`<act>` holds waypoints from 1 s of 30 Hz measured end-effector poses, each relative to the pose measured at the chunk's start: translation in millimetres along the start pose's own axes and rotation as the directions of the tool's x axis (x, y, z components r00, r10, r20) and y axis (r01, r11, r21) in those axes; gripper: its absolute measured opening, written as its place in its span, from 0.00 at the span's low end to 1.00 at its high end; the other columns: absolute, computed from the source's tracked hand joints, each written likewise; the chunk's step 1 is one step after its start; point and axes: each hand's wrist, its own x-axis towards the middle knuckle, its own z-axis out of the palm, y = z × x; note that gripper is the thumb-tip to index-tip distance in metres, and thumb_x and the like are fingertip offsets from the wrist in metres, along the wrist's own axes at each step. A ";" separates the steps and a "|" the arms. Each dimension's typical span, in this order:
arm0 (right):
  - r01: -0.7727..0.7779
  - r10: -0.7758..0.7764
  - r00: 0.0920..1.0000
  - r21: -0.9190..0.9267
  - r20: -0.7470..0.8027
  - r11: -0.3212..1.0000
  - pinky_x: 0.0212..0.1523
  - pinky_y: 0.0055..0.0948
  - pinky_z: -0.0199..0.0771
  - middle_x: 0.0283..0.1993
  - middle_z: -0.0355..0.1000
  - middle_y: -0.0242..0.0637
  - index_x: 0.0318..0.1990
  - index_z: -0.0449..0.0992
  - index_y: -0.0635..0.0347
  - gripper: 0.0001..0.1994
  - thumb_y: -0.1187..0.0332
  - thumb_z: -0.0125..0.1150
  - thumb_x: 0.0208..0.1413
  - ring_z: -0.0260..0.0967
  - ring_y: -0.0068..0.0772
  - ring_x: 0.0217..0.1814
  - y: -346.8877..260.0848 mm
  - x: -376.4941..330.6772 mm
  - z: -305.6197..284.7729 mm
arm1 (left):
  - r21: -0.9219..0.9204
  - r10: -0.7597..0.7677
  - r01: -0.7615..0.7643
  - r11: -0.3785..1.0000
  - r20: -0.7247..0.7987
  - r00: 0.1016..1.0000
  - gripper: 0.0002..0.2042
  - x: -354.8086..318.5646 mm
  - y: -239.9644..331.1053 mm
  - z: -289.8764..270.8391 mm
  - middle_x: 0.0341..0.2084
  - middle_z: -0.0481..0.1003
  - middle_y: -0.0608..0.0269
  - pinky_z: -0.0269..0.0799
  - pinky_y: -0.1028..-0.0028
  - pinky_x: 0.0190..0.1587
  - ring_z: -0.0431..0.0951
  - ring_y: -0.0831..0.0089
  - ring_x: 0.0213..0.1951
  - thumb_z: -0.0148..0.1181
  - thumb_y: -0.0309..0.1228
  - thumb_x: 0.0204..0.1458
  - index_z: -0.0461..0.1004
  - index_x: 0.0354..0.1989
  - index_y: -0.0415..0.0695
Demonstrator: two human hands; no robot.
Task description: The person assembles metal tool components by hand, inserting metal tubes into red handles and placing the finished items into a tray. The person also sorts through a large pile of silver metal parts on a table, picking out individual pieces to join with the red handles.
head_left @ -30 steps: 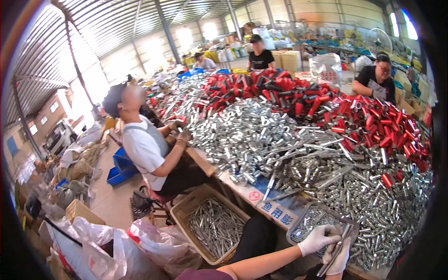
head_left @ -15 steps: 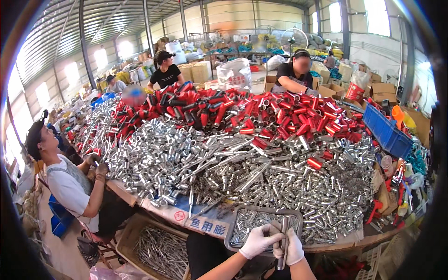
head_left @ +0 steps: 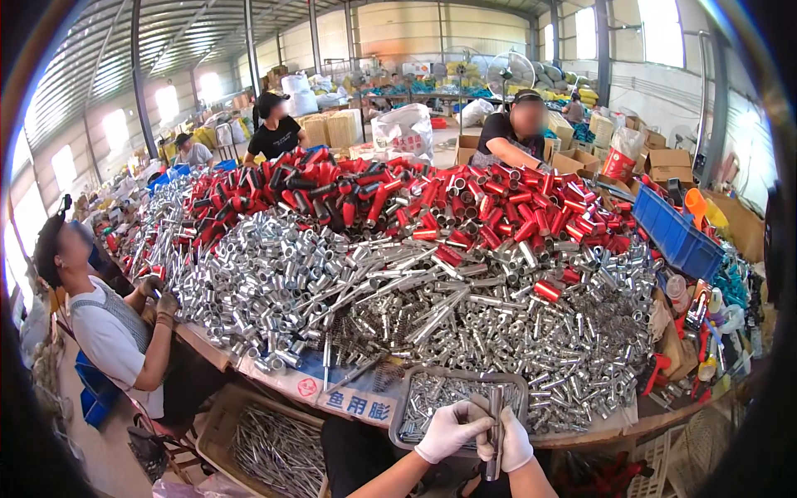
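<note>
In white gloves, my two hands meet at the near edge of the table, over a grey tray (head_left: 397, 412) of small metal parts. A shiny metal tube (head_left: 496, 404) stands almost upright between them. My right hand (head_left: 516, 441) is closed round its side, and its lower end sticks out below the fingers. My left hand (head_left: 452, 432) is closed too, its thumb and fingertips pressed against the tube near its upper part. Whether the left fingertips also pinch a small part is too fine to make out.
Heaped on the table are silver sleeves (head_left: 274, 266), thin rods, springs, small metal fittings (head_left: 573, 349) and red tubes (head_left: 531, 216). A blue crate (head_left: 677, 232) tilts at the right. Below left stands a bin of rods (head_left: 278, 448). Co-workers sit around the table, one (head_left: 116, 324) close at left.
The whole view has shifted slightly, so the scene sits a little further left. My hands keep the tube in nearly the same hold. The co-worker at left has turned their head.
</note>
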 end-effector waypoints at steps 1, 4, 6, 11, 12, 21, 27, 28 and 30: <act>-0.003 0.003 1.000 0.000 -0.004 1.000 0.17 0.28 0.63 0.23 0.68 0.34 0.70 0.54 0.56 0.34 0.41 0.33 0.66 0.60 0.28 0.14 0.1 -0.4 0.6 | -0.054 -0.028 0.029 0.998 0.027 0.999 0.07 -0.1 -0.5 0.1 0.21 0.76 0.67 0.70 0.80 0.33 0.74 0.82 0.25 0.66 0.27 0.52 0.76 0.30 0.37; -0.007 0.008 1.000 0.024 -0.022 1.000 0.16 0.27 0.63 0.22 0.67 0.35 0.70 0.53 0.56 0.34 0.41 0.33 0.65 0.60 0.28 0.14 1.4 -1.0 2.0 | -0.062 -0.021 0.021 0.998 0.012 1.000 0.07 -1.0 -7.3 0.1 0.21 0.76 0.67 0.70 0.80 0.33 0.74 0.82 0.25 0.66 0.27 0.52 0.76 0.30 0.37; 0.002 -0.002 1.000 0.007 0.002 1.000 0.17 0.27 0.62 0.23 0.68 0.34 0.70 0.53 0.55 0.35 0.40 0.33 0.65 0.60 0.28 0.14 1.7 -1.6 -0.5 | -0.052 -0.009 0.009 0.999 -0.008 1.000 0.07 0.0 -12.6 0.5 0.21 0.76 0.67 0.70 0.80 0.33 0.74 0.82 0.25 0.66 0.27 0.52 0.75 0.30 0.37; 0.009 -0.008 1.000 -0.024 0.013 1.000 0.19 0.28 0.62 0.25 0.68 0.35 0.70 0.54 0.55 0.35 0.39 0.34 0.64 0.59 0.27 0.16 4.0 -2.9 -3.9 | -0.031 0.016 -0.017 0.999 -0.036 0.999 0.07 0.5 -14.2 0.9 0.21 0.76 0.68 0.70 0.80 0.33 0.74 0.83 0.25 0.66 0.27 0.52 0.75 0.30 0.37; 0.012 -0.011 1.000 -0.038 0.021 0.999 0.19 0.28 0.62 0.25 0.68 0.35 0.70 0.54 0.54 0.36 0.39 0.34 0.64 0.59 0.27 0.16 3.8 -2.4 -5.0 | -0.021 0.012 -0.013 1.000 -0.036 0.999 0.07 1.0 -14.6 0.7 0.21 0.76 0.68 0.70 0.80 0.33 0.74 0.83 0.26 0.66 0.27 0.52 0.76 0.30 0.37; 0.027 -0.032 0.998 0.082 0.063 0.996 0.18 0.25 0.65 0.25 0.69 0.35 0.69 0.55 0.59 0.34 0.42 0.35 0.66 0.63 0.27 0.16 2.9 -0.9 -2.2 | -0.009 -0.012 0.012 1.000 -0.043 0.999 0.06 0.3 -8.6 0.8 0.21 0.76 0.70 0.69 0.80 0.36 0.72 0.85 0.27 0.67 0.28 0.51 0.77 0.30 0.38; -0.006 0.006 1.000 -0.014 0.014 1.000 0.19 0.27 0.63 0.24 0.68 0.35 0.70 0.54 0.57 0.37 0.38 0.35 0.64 0.59 0.27 0.16 3.4 -1.0 -4.8 | -0.004 -0.025 0.025 1.000 -0.033 0.999 0.07 -1.3 -4.2 1.0 0.21 0.77 0.69 0.70 0.80 0.35 0.73 0.84 0.27 0.67 0.28 0.51 0.76 0.30 0.37; -0.005 0.005 1.000 -0.014 0.014 1.000 0.19 0.27 0.63 0.24 0.68 0.35 0.70 0.54 0.57 0.37 0.38 0.35 0.64 0.59 0.27 0.16 2.9 -1.7 -3.2 | -0.007 -0.030 0.029 1.000 -0.028 0.999 0.07 -1.5 -4.5 0.9 0.21 0.77 0.69 0.70 0.80 0.35 0.73 0.84 0.26 0.67 0.28 0.51 0.76 0.30 0.37; 0.020 -0.021 0.999 0.036 0.031 0.999 0.18 0.25 0.65 0.25 0.68 0.35 0.69 0.54 0.59 0.34 0.42 0.34 0.66 0.64 0.27 0.17 1.5 -3.4 1.0 | -0.003 -0.026 0.026 1.000 -0.028 0.999 0.07 -1.4 -5.9 0.6 0.21 0.77 0.68 0.70 0.80 0.35 0.73 0.83 0.26 0.67 0.27 0.51 0.76 0.30 0.36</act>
